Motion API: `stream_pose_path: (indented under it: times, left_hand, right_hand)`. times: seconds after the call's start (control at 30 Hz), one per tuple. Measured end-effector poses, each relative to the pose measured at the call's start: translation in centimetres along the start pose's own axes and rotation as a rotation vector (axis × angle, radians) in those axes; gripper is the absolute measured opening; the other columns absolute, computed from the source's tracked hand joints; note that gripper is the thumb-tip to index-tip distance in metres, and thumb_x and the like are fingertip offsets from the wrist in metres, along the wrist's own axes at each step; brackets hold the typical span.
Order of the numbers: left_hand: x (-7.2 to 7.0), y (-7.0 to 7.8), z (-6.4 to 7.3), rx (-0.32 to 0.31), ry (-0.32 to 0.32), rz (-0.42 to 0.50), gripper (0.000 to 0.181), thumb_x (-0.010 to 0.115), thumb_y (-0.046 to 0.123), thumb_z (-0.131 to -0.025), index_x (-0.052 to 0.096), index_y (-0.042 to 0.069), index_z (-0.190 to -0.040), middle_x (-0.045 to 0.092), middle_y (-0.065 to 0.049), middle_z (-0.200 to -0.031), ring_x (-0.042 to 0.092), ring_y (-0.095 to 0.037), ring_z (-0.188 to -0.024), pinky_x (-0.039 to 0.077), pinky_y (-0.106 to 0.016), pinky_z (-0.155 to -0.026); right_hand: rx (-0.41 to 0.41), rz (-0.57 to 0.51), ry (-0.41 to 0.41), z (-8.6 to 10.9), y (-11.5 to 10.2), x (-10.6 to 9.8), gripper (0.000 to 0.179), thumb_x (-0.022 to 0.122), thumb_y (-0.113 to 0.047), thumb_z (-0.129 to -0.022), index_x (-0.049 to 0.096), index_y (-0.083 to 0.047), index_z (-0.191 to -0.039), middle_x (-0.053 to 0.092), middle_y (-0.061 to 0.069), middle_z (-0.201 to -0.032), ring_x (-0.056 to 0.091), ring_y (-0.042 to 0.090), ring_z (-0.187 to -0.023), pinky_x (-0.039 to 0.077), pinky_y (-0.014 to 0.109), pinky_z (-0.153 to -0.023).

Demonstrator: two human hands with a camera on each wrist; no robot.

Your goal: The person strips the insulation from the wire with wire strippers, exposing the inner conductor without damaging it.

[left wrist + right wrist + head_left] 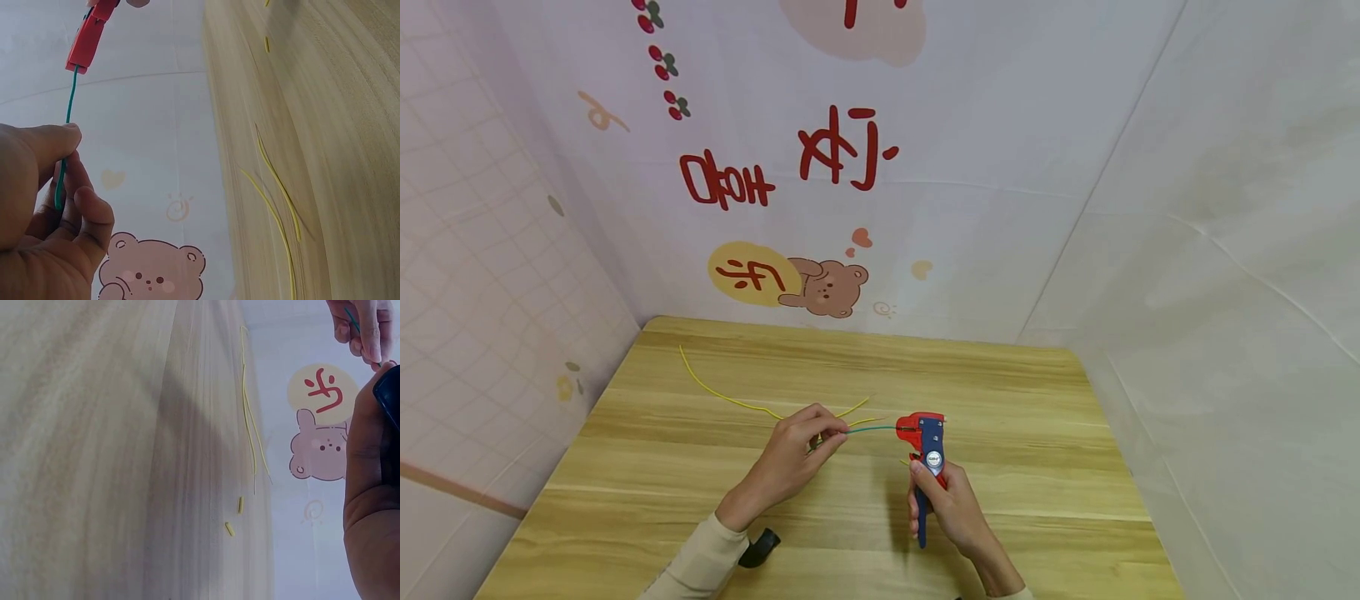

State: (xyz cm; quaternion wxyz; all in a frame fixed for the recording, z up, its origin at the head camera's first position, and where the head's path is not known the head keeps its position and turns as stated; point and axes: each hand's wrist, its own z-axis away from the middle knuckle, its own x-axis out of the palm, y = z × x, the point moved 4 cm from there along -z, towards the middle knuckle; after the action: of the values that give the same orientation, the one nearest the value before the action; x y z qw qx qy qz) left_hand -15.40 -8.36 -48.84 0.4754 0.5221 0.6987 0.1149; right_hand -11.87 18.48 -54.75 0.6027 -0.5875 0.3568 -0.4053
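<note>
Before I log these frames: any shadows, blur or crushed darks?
Head: soft shadow on the pale wood-grain tabletop beside the red-and-blue wire stripper; left wrist: thin green wire reads clearly, faint shadows by the thin yellow wires; right wrist: broad soft shadow across the tabletop, wood grain soft at left, stripper handle near-black at the right edge.

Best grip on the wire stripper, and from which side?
Probably the blue handle of the wire stripper, from the near right, where the right hand holds it: the slim handle extends toward the near side, while the red head faces left with the green wire running to it.
</note>
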Motion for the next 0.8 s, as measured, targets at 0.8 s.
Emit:
stream_pose_path:
  times: [0.8]
  left_hand:
    - [0.08, 0.26, -0.13, 0.001, -0.005, 0.008, 0.012, 0.082, 0.0, -0.101, 0.084, 0.01, -0.105, 0.075, 0.003, -0.1, 0.06, 0.0, -0.08, 0.056, -0.022, -0.068]
  right_hand:
    - [-0.004, -0.022, 0.006, -0.05, -0.11, 0.02, 0.057, 0.046, -0.027, -0.124, 0.05, 0.026, -0.101, 0.05, 0.04, -0.073, 0.068, 0.01, -0.053, 0.064, 0.044, -0.051]
